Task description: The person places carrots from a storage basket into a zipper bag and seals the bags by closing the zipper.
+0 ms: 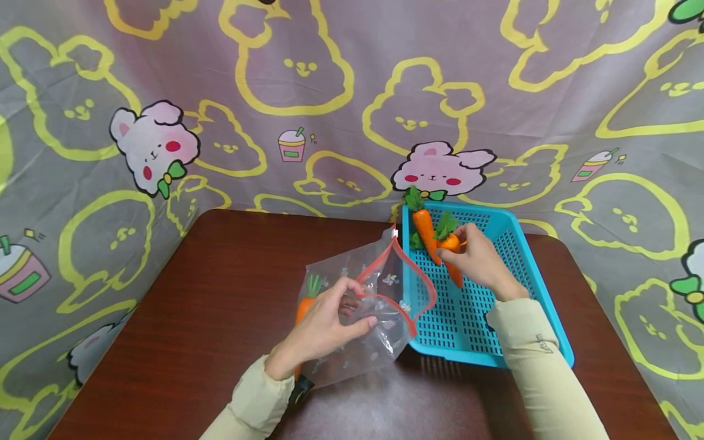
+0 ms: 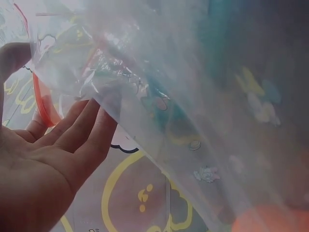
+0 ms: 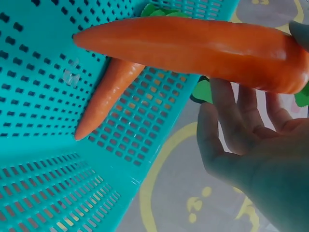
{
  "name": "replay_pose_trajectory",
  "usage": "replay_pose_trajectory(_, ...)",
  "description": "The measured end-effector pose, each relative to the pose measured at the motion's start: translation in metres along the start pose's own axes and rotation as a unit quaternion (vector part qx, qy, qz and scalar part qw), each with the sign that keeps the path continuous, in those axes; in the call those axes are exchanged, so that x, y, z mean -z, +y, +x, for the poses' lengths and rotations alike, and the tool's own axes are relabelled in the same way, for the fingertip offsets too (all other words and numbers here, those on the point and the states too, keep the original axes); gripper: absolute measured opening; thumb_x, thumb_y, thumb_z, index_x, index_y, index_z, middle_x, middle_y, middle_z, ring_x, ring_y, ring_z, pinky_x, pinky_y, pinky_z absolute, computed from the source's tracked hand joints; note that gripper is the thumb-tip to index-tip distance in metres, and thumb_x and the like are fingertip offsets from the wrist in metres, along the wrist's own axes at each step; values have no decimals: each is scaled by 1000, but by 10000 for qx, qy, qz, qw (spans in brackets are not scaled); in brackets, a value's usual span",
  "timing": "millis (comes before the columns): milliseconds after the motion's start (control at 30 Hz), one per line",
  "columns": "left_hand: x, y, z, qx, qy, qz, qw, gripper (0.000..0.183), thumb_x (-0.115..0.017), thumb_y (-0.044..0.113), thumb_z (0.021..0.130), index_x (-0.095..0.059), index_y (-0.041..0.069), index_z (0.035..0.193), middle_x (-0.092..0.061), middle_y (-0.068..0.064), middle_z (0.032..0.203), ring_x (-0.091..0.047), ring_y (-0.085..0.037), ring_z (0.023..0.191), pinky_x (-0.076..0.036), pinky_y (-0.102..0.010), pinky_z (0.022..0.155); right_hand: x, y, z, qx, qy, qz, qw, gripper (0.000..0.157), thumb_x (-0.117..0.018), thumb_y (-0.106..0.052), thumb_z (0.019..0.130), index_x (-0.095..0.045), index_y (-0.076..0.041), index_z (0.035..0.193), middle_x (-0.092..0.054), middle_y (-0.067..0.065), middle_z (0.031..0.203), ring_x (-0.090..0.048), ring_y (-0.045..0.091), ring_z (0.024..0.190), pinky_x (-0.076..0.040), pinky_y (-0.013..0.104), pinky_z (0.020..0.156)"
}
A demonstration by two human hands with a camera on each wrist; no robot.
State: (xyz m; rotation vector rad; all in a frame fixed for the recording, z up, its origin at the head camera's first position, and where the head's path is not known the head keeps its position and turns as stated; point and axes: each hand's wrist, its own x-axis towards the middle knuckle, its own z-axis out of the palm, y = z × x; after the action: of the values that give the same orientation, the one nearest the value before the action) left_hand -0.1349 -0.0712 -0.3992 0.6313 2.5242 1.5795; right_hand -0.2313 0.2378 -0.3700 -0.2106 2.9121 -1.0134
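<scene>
- Right hand [image 1: 477,260] pinches a carrot [image 1: 453,274] near its top, above the basket [image 1: 530,253] on the right.
- Left hand [image 1: 324,324], thumb and fingers spread, touches the clear bag [image 1: 360,357] (its mouth gapes rightward).
- Seemingly lifting-out; moving left calls for that mouth kept wide.

The carrots [image 3: 193,46] are bright orange, with green leaves [image 1: 447,225]. The basket [image 1: 467,357] is turquoise. The bag [image 1: 363,354] is clear, scattered with small whitish printed figures, and its zip strip [image 1: 431,291] is orange-red. The table [image 1: 209,305] is dark reddish brown. The cloth [image 1: 379,43] behind is greyish mauve, patterned with yellow animal outlines, pale pink-and-white rabbits with red cheeks and green bows, and pink cups with green straws. The sleeves [image 1: 541,373] are pale cream.
</scene>
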Motion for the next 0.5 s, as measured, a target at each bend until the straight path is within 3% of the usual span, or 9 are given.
replay_pose_trajectory(200,0,1,-1,104,8,77,9999,37,-74,26,83,-49,20,110,-60,9,118,-62,-9,99,-53,-29,89,0,3,-1,-24,277,158,9995,58,-59,-45,92,-38,-1,124,-54,21,113,-58,33,96,-55,38,74)
replay_pose_trajectory(500,-1,1,0,137,12,49,9999,37,-73,31,85,-50,19,110,-60,8,119,-62,-10,101,-53,-27,87,1,4,-3,-189,721,649,9951,67,-57,-55,90,-38,-1,124,-54,21,112,-56,31,92,-51,30,68)
